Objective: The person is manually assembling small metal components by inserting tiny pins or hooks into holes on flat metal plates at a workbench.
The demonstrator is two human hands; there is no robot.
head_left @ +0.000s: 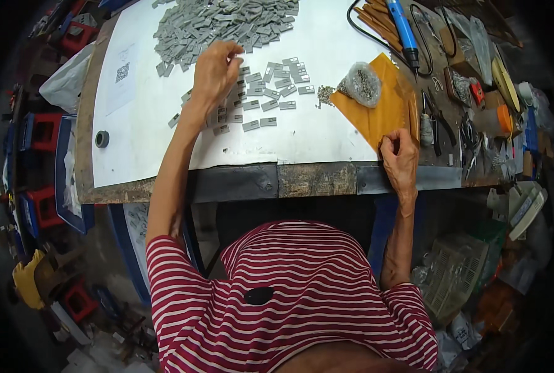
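My left hand (216,74) is over the table, between a big heap of small grey blocks (227,28) and several looser ones nearer me. Its thumb and fingers are pinched together; what they hold, if anything, is too small to make out. The spread-out grey blocks (269,93) are flat and rectangular, some with a lighter shiny patch. My right hand (401,160) rests by the table's front edge at the lower corner of a yellow-orange envelope (367,118). Its fingers are curled closed, and their contents are hidden. On the envelope sits a clear bag of tiny metal parts (362,85).
Loose tiny parts (325,95) lie beside the envelope. A blue electric screwdriver (402,31) with a black cable lies at the back right. Pliers (439,124) and other tools crowd the right side. A dark tape roll (102,138) sits at left on the white sheet (140,149).
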